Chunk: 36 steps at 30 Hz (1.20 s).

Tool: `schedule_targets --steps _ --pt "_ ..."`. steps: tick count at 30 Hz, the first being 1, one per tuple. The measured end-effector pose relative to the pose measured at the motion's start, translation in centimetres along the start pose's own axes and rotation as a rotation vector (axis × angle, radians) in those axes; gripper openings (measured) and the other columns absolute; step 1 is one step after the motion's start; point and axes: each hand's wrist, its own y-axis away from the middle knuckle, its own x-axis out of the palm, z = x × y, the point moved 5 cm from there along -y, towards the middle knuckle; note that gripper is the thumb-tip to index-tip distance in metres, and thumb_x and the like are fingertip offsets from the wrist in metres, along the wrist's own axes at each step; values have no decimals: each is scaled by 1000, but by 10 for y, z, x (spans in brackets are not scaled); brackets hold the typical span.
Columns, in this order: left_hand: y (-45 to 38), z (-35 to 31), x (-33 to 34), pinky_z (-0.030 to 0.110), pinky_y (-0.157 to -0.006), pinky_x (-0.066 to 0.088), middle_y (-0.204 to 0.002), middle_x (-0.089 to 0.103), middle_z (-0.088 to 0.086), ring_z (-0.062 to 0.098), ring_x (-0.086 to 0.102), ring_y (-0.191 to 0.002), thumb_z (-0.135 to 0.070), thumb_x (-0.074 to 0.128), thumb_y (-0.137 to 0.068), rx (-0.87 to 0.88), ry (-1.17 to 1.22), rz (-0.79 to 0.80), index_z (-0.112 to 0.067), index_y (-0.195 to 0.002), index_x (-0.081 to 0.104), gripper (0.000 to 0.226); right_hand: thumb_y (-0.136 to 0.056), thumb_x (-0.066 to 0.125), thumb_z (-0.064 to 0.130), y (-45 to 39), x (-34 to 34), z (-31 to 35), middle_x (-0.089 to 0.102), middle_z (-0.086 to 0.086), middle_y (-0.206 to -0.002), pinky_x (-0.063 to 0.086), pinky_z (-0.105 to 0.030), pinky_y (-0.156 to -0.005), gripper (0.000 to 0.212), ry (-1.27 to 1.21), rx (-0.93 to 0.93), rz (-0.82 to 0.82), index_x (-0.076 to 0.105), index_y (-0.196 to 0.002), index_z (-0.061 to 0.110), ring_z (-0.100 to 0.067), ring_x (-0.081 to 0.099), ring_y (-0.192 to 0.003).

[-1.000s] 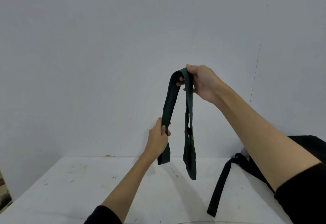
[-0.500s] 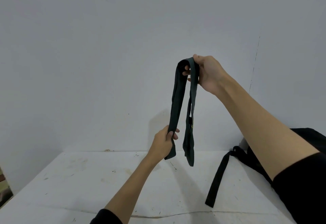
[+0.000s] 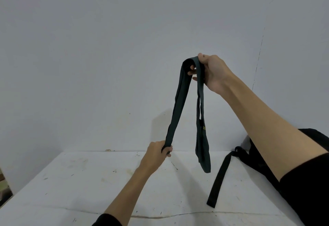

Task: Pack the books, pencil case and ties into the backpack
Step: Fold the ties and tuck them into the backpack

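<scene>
Folding goes best if the left hand (image 3: pixel 156 152) lifts its gripped end up to meet the fold, keeping both strands flat and untwisted. The right hand (image 3: pixel 212 72) pinches the dark green tie (image 3: pixel 178 104) at its doubled top, fingers closed on the cloth, high above the desk (image 3: pixel 80 181). Its long axis runs nearly vertical: one strand slants down-left into the left fist, the wider end hangs free, tip pointing downward. The black backpack (image 3: pixel 263 165) lies at right, strap trailing forward.

R hand (image 3: pixel 213 73) raised high, fist closed; L hand (image 3: pixel 154 155) lower, gripping.
</scene>
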Motion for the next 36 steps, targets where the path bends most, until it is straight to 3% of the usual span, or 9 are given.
schedule_targets --steps 3,7,10,12,17,23,27,31,36 --pt "2 6 0 29 -67 51 -81 62 7 21 68 -65 -12 45 -98 -56 8 -18 0 -95 62 20 -101 36 21 2 0 -1 59 0 -69 44 -28 -67 25 16 -7 -19 56 -92 10 -18 60 -65" --pt "1 10 -3 28 -65 54 -75 63 1 19 66 -65 -23 43 -100 -46 -112 -20 -8 -97 58 21 -101 36 19 5 1 -7 60 0 -69 43 -26 -59 26 34 -5 -50 56 -88 10 -17 60 -63" --pt "-1 6 -13 29 -82 50 -111 66 2 22 63 -98 -27 54 -95 -50 -71 -33 -18 -134 40 43 -101 36 19 6 3 -7 62 0 -70 43 -25 -58 25 93 -20 -46 56 -89 10 -16 62 -63" --pt "-1 -14 -21 25 -93 40 -134 49 -1 19 49 -121 -30 62 -89 -11 62 -100 -20 -144 27 66 -100 38 19 6 9 -6 66 -3 -75 44 -27 -65 22 159 -32 -20 56 -93 9 -19 65 -69" --pt "17 -111 -53 6 -75 44 -108 57 -13 -2 56 -98 -35 50 -93 299 413 -427 -31 -110 50 18 -97 49 21 7 27 -13 63 -10 -97 44 -32 -80 21 275 -18 -36 59 -81 12 -25 57 -95" --pt "5 -149 -59 9 -66 50 -93 64 -14 -6 64 -77 -24 51 -96 246 539 -62 -28 -96 55 6 -98 50 20 15 30 -12 60 -6 -94 45 -26 -72 20 232 -37 -59 58 -86 7 -19 54 -92" --pt "-1 -145 -67 12 -63 53 -91 68 -6 2 66 -75 -15 53 -95 173 522 -79 -13 -104 62 13 -97 50 20 18 28 -11 61 -6 -98 45 -25 -72 19 239 -35 -64 60 -93 5 -18 55 -94" --pt "-5 -145 -72 15 -65 55 -97 69 -2 6 67 -81 -16 55 -94 136 525 -58 -15 -110 60 17 -96 52 20 21 27 -9 63 -5 -99 45 -22 -67 22 244 -37 -55 63 -101 1 -17 57 -92" --pt "-8 -146 -83 18 -69 55 -100 67 -1 11 65 -89 -21 49 -97 137 502 -78 -15 -111 59 18 -92 54 10 26 30 -7 62 -8 -95 45 -25 -67 12 275 -20 -3 57 -80 9 -20 57 -90"
